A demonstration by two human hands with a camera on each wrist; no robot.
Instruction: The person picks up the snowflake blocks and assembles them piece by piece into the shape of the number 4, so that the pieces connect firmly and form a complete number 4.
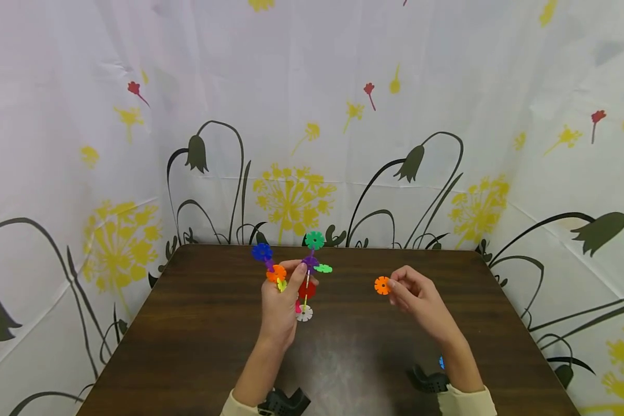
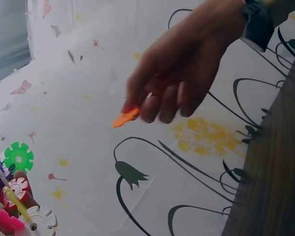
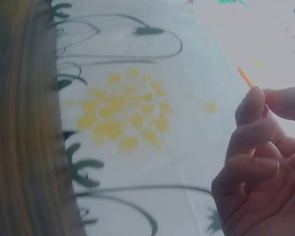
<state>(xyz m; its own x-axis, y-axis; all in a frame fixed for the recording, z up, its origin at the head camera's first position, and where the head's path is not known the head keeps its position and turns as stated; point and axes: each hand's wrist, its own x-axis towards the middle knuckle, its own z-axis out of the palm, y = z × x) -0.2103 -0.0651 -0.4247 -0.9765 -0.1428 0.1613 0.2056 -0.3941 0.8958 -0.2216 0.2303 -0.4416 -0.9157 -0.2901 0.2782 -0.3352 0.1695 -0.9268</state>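
Note:
My left hand (image 1: 279, 309) grips a cluster of joined, notched plastic discs above the table. In it show a blue disc (image 1: 262, 252), a teal-green disc (image 1: 315, 240), a purple disc (image 1: 309, 264), a red disc (image 1: 307, 290) and a white disc (image 1: 304, 314), with several more. The fingers hide part of the cluster. Off to the right, my right hand (image 1: 421, 300) pinches a single orange notched disc (image 1: 382, 285) between thumb and fingertips, apart from the cluster. Edge-on in the right wrist view, that orange disc (image 3: 246, 77) looks like a thin strip.
A dark wooden table (image 1: 197, 358) lies below both hands. On it, a blue piece (image 1: 441, 362) shows beside the right wrist, partly hidden by the arm. A white curtain (image 1: 312, 86) printed with flowers hangs behind and at both sides.

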